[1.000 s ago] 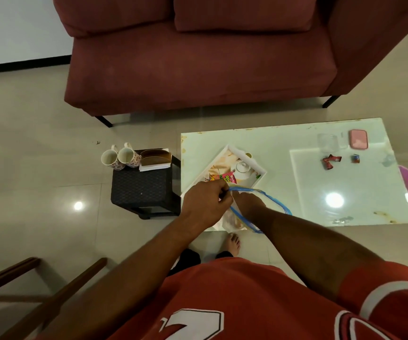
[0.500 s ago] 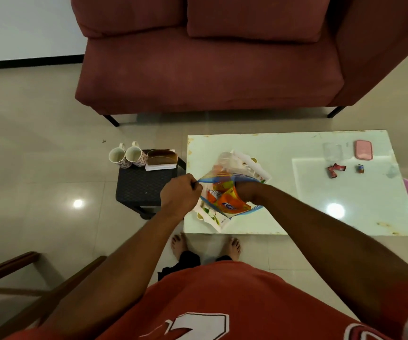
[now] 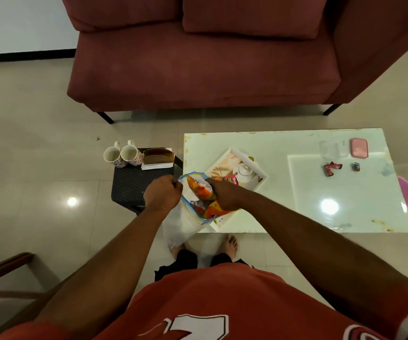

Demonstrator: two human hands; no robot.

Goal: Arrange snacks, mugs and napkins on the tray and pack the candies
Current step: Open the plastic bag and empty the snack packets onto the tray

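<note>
My left hand point(image 3: 163, 193) pinches the blue rim of a clear zip bag point(image 3: 181, 224) that hangs over the glass table's near left corner. My right hand point(image 3: 223, 194) grips an orange snack packet point(image 3: 201, 190) at the bag's mouth. Behind them a white tray point(image 3: 259, 171) lies on the table with a small pink packet point(image 3: 231, 179) and a printed teapot picture. Two floral mugs point(image 3: 122, 155) and a napkin holder point(image 3: 158, 157) stand on a black side stool point(image 3: 130, 185). Loose candies point(image 3: 331, 167) lie at the table's far right.
The glass table point(image 3: 284, 192) also carries a clear container point(image 3: 330, 149), a pink lid point(image 3: 359, 148) and a small candy point(image 3: 356, 166). A red sofa point(image 3: 198, 65) stands behind. A wooden chair point(image 3: 1, 271) sits at my lower left, and a pink object point(image 3: 407, 192) lies beyond the table's right edge.
The bag was lifted off the tray and pulled open toward me; my right hand now grips the orange snack packet at its mouth, and the bag hangs lower over the table edge.
</note>
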